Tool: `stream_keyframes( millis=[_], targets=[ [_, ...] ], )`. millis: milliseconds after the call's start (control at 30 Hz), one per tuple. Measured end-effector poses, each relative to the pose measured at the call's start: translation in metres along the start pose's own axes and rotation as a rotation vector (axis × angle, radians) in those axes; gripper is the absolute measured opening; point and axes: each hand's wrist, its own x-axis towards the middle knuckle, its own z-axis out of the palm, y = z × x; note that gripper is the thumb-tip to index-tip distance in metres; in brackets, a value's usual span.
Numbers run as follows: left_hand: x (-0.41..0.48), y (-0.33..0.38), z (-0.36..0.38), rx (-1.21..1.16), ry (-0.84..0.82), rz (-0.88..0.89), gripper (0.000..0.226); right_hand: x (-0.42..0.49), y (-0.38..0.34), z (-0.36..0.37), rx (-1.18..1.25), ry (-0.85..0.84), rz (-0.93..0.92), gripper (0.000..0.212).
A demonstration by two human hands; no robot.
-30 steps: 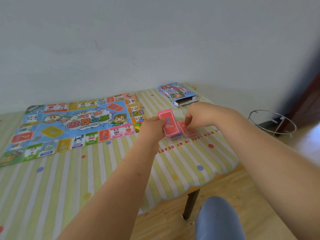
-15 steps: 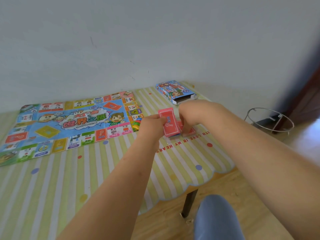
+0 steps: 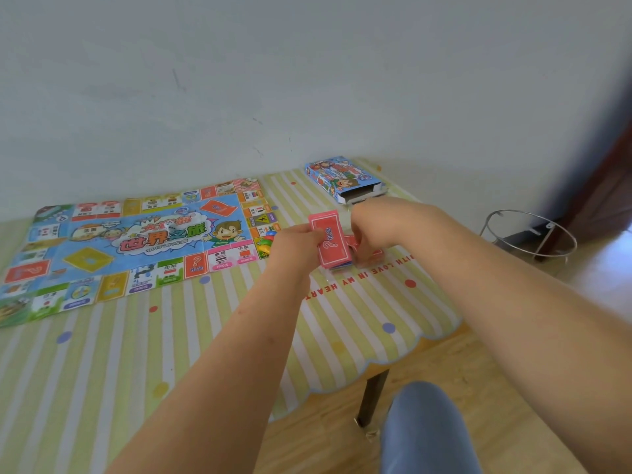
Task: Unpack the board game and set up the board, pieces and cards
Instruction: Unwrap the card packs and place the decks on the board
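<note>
The right hand (image 3: 374, 230) covers most of a red card (image 3: 350, 242) and hides its own fingertips. Only the top of the card stack (image 3: 330, 241) in the left hand (image 3: 297, 248) shows. Left of that hand, coloured pieces (image 3: 267, 241) are half covered, too small to identify

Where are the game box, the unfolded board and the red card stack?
game box (image 3: 337, 177), head view, on its printed top face.
board (image 3: 136, 241), head view, on the blue centre panel near the title.
red card stack (image 3: 330, 242), head view, on the top card's question-mark face.
</note>
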Motion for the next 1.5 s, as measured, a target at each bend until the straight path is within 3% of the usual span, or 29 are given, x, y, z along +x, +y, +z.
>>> stream_keyframes(
  millis=[200, 367, 500, 767, 1167, 1333, 1500],
  targets=[
    [0.000, 0.000, 0.000, 0.008, -0.004, -0.007, 0.029, 0.001, 0.005, 0.004, 0.014, 0.039, 0.001, 0.024],
    [0.001, 0.000, 0.000, -0.004, 0.000, -0.013, 0.028, -0.001, 0.003, 0.014, -0.081, 0.188, 0.020, 0.014],
    [0.001, 0.000, 0.001, -0.006, 0.002, -0.006, 0.027, -0.004, 0.004, 0.019, -0.097, 0.237, 0.031, 0.018],
    [0.003, -0.001, -0.003, -0.056, -0.025, -0.036, 0.031, -0.009, 0.010, 0.024, 0.086, 0.307, 0.081, 0.036],
    [-0.003, 0.006, -0.011, -0.347, -0.139, -0.151, 0.023, -0.020, 0.024, 0.024, 0.450, 0.648, 0.038, 0.042],
    [-0.007, 0.011, -0.010, -0.453, -0.211, -0.172, 0.012, -0.023, 0.012, 0.025, 0.593, 0.665, -0.067, 0.038],
    [-0.006, 0.011, -0.010, -0.443, -0.166, -0.146, 0.010, -0.021, 0.006, 0.023, 0.683, 0.619, -0.082, 0.038]
  ],
)
